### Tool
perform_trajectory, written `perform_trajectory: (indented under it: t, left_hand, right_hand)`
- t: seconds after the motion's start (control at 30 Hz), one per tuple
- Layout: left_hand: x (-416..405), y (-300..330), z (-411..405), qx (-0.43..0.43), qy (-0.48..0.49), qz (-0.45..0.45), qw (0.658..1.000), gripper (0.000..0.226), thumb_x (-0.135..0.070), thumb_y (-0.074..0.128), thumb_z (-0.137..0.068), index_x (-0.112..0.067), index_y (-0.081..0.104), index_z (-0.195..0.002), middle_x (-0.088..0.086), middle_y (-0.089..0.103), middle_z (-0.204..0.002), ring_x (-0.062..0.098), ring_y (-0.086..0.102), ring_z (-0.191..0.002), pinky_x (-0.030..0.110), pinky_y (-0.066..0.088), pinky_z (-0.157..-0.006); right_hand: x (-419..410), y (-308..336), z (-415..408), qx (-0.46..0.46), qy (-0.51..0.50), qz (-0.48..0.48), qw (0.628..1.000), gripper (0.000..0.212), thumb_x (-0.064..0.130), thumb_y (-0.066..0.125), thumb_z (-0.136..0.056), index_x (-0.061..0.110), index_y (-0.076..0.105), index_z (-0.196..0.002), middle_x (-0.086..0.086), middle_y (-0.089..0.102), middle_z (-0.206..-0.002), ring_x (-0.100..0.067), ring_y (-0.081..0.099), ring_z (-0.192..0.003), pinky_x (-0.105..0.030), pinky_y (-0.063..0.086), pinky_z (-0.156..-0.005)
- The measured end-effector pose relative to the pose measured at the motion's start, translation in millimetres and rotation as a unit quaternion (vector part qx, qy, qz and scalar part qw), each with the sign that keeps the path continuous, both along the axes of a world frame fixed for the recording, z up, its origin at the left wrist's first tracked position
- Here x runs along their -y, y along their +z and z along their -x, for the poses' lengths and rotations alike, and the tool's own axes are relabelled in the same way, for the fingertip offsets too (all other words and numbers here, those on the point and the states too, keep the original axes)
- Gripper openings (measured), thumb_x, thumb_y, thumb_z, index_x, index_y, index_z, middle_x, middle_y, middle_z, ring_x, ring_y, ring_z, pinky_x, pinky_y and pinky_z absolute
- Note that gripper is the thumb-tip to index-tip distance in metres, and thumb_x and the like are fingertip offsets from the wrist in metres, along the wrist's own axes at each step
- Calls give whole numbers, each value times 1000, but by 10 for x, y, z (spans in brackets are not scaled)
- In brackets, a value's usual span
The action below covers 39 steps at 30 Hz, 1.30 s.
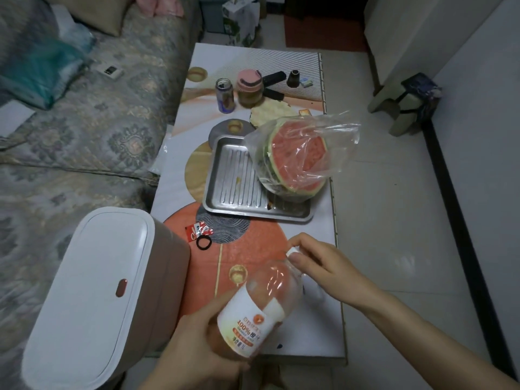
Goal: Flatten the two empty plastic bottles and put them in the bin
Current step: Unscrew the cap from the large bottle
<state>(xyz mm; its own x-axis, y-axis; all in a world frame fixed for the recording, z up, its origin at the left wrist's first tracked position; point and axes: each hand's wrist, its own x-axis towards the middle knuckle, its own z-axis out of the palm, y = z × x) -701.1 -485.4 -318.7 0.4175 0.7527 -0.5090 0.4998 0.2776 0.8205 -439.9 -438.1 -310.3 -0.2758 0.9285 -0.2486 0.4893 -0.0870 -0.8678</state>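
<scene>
A clear plastic juice bottle [261, 302] with a white and orange label is held tilted over the near end of the table. My left hand [197, 347] grips its lower body. My right hand [323, 263] pinches the white cap [292, 252] at the bottle's neck. Behind the right wrist a second clear bottle [313, 288] shows only partly, and I cannot tell how it lies. The bin [92, 291], pinkish with a white lid that is closed, stands to the left of the table beside the bottle.
On the table [315, 333] lie a metal tray [233, 181], a cut watermelon in a plastic bag [295, 156], a drink can [225, 95], a pink-lidded jar [249, 91], a red wrapper [197, 230] and a black hair tie [204, 242]. A sofa [84, 122] runs along the left.
</scene>
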Motion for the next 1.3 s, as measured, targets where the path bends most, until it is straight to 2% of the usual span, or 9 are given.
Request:
perform_trajectory:
  t: [0.1,0.27,0.43,0.63,0.8,0.93,1.1,1.2,1.3]
  left_hand:
    - [66,-45,-19,58,-21,73,995,92,-29,92,-53,-61,43,-125,-28,61,-123,-6,56,-113,13,48,-88]
    - [73,-116,-42,-60,62,-136,987,96,-40,83,-41,-64,38,-122,-32,58,-109,-4,55,-103,8,42,-77]
    - [26,-105,-36,-123,33,-192,973,97,-52,71,-42,-65,24,-126,-30,46,-108,4,46,-98,13,36,-72]
    - [-30,-149,4,-110,3,-160,981,102,-41,85,-41,-64,34,-126,-27,56,-112,0,54,-104,15,44,-82]
    - [-36,-155,-16,-4,-16,-18,1000,101,-22,89,-43,-66,41,-121,-30,63,-112,-8,58,-103,10,51,-75]
    - [-21,-146,-67,-53,19,-92,994,95,-35,84,-40,-62,38,-119,-26,57,-106,-9,54,-101,2,45,-70]
    - [-86,-137,-41,-109,0,-120,987,103,-41,81,-42,-47,36,-135,-16,54,-110,10,52,-104,33,51,-86]
    - [-80,-167,-30,-122,0,-124,985,105,-39,82,-42,-47,35,-136,-19,52,-108,9,48,-103,29,50,-82]
    - [-75,-198,-68,-124,-6,-141,982,105,-38,81,-42,-47,34,-136,-16,54,-109,10,49,-102,32,49,-84]
  right_hand:
    - [-95,200,48,11,102,3,995,20,34,49,-93,19,58,-102,-1,62,-89,-10,55,-78,-27,46,-72]
    - [-239,381,-10,108,105,22,988,37,38,58,-88,25,53,-123,0,62,-100,-9,57,-83,-23,47,-74]
    - [-228,385,16,179,94,-40,978,36,39,48,-91,7,63,-92,-9,64,-86,-18,57,-78,-35,44,-74]
    - [-172,336,-57,146,133,-61,978,22,26,51,-94,15,61,-110,0,54,-87,-9,49,-80,-22,42,-74]
    - [-180,328,-149,46,116,-37,991,33,8,59,-87,18,62,-118,1,59,-109,-11,56,-100,-18,46,-88]
    - [-210,212,-159,41,69,37,996,44,18,64,-87,25,53,-129,4,59,-121,-5,58,-108,-21,48,-95]
    - [-240,161,-146,68,23,30,997,13,28,57,-90,31,66,-98,8,66,-94,-7,63,-82,-28,54,-76]
    - [-273,147,-202,53,60,67,995,34,18,65,-85,24,62,-119,8,64,-105,-3,62,-90,-20,52,-83]
    - [-283,147,-227,53,42,112,991,58,38,71,-77,30,51,-130,16,58,-116,1,59,-97,-15,51,-83]
